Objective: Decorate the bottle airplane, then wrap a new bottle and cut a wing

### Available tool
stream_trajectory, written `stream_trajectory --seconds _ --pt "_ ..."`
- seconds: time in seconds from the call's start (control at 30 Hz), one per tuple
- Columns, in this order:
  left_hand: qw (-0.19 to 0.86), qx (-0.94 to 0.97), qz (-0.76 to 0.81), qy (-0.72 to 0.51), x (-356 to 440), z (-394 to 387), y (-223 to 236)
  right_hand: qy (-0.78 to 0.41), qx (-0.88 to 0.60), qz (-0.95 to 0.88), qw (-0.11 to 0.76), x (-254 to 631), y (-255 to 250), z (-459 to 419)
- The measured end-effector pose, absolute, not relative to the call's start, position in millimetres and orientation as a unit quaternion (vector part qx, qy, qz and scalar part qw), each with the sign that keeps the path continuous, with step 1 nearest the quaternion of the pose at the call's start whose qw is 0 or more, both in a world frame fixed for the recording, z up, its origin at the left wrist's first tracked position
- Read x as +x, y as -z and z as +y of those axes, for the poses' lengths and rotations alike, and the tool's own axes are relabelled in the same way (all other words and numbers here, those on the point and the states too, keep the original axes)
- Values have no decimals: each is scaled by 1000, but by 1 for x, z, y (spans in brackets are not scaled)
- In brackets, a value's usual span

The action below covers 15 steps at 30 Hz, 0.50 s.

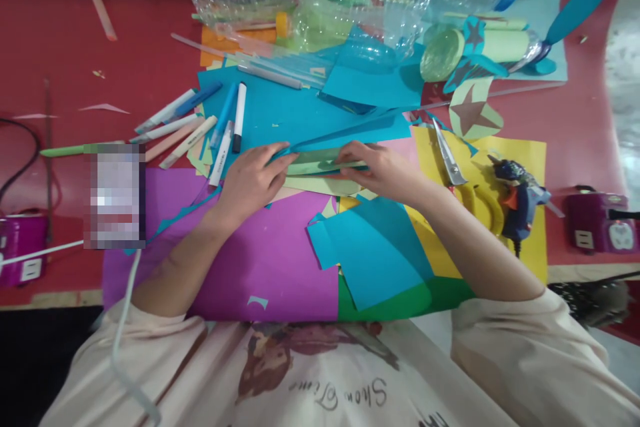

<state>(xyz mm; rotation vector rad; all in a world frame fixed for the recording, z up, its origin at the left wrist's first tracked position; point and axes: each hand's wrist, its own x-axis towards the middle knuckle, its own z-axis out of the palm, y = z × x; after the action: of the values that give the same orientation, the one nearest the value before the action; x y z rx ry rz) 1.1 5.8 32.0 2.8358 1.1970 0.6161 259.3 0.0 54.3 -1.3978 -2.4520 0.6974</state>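
Observation:
Between my two hands lies a pale green paper strip, low over the coloured sheets. My left hand pinches its left end, together with what looks like a bit of blue paper. The right end is gripped by the bent fingers of my right hand. Just behind runs a narrow blue paper strip on a large blue sheet. Nearer my body are a purple sheet and a cut blue piece. Fingertip contact is partly hidden.
Several markers lie left. Scissors and a glue gun rest on yellow paper at right. Clear plastic bottles fill the back. A paper-covered bottle lies back right; a phone is at left.

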Motion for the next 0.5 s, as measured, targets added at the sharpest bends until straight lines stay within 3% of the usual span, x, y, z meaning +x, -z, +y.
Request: stream_trajectory --seconds 0.1,0.33,0.5 --pt "17 901 389 -192 1 6 -31 -293 -452 -835 111 261 -57 9" --pt "47 897 402 -181 -1 7 -29 -277 -451 -845 75 260 -59 18" --pt "36 900 395 -182 -1 7 -29 -306 -480 -813 117 258 -60 17"
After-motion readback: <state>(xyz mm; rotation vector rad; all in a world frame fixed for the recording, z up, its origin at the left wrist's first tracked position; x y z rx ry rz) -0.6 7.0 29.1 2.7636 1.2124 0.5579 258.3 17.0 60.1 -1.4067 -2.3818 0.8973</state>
